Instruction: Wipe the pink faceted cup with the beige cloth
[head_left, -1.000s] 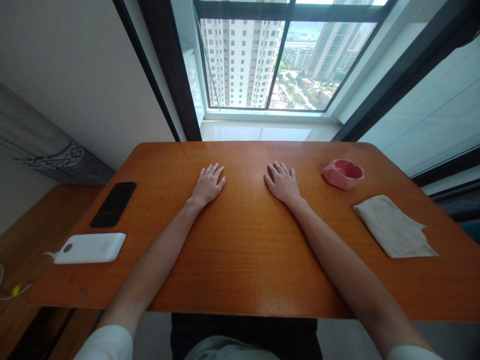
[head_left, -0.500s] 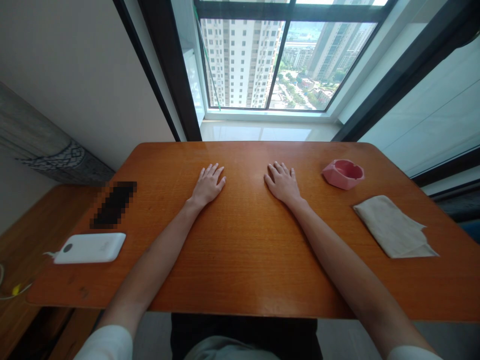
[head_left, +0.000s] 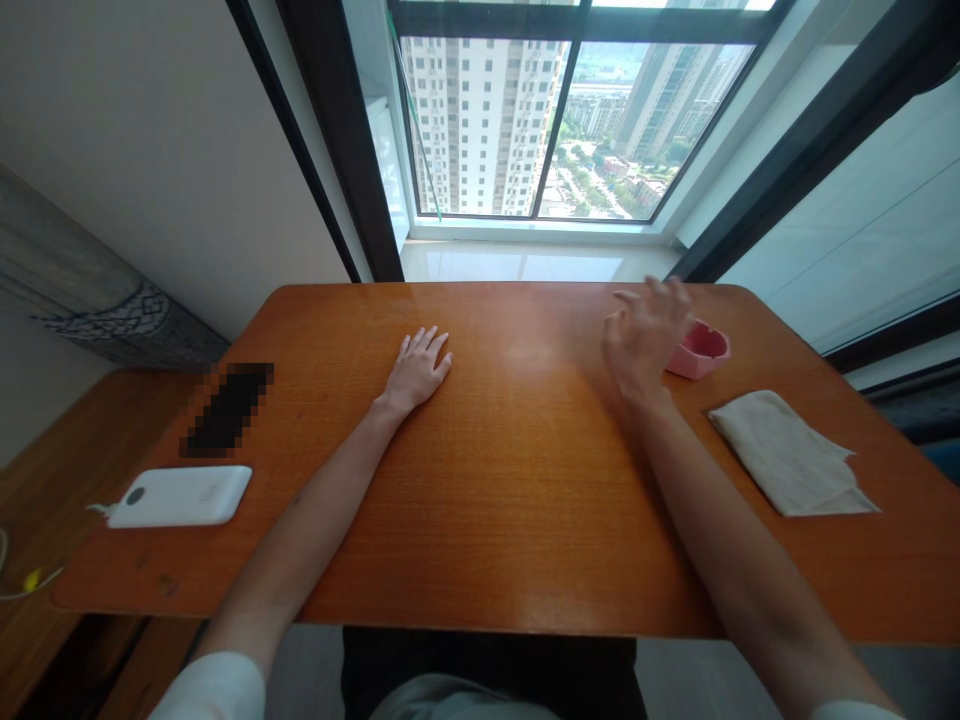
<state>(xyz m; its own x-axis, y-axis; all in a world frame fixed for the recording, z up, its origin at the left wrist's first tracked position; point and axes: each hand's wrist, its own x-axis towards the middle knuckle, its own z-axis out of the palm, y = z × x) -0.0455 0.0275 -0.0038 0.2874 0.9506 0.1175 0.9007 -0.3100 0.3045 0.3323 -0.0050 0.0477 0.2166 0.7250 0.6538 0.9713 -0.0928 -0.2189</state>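
Observation:
My left hand (head_left: 416, 370) lies flat on the orange wooden table (head_left: 495, 500), fingers spread and holding nothing. My right hand (head_left: 645, 335) is lifted off the table with its fingers apart, a little blurred by motion. It hovers just left of a pink ashtray (head_left: 701, 350) and covers the ashtray's left edge. I see nothing in that hand. A folded beige cloth (head_left: 787, 455) lies to the right of my right forearm.
A white power bank (head_left: 184, 495) with a cable and a dark phone (head_left: 227, 408) lie near the table's left edge. A lower wooden surface (head_left: 45, 480) stands to the left. A large window (head_left: 555, 110) and a pale sill are beyond the table.
My right hand has risen from the table's middle and moved right to the pink ashtray. My left hand has stayed flat in place.

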